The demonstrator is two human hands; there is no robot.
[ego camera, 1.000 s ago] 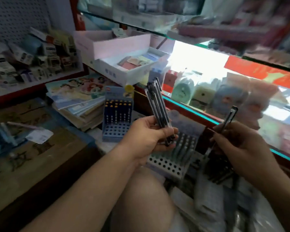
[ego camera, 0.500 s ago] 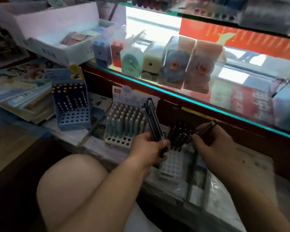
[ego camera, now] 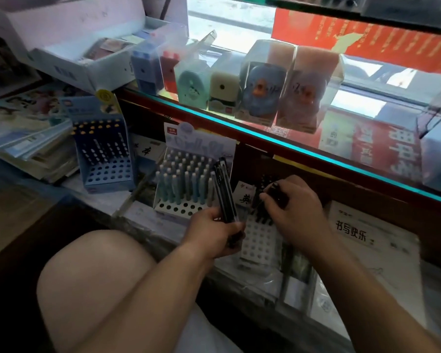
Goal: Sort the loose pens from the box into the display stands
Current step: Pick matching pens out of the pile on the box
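Right hand point(ego camera: 298, 210) pinches one pen point(ego camera: 271, 191), slanted over the white stand point(ego camera: 259, 240) directly beneath; left hand point(ego camera: 211, 233) grips near-upright spare pens point(ego camera: 223, 189) just beside.

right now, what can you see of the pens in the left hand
Several slim black pens, plastic by the look, bunched side by side. The left hand grips their lower part; short ends poke out below the fist. They stand nearly upright, tops leaning left, in front of the white stand of pale blue pens.
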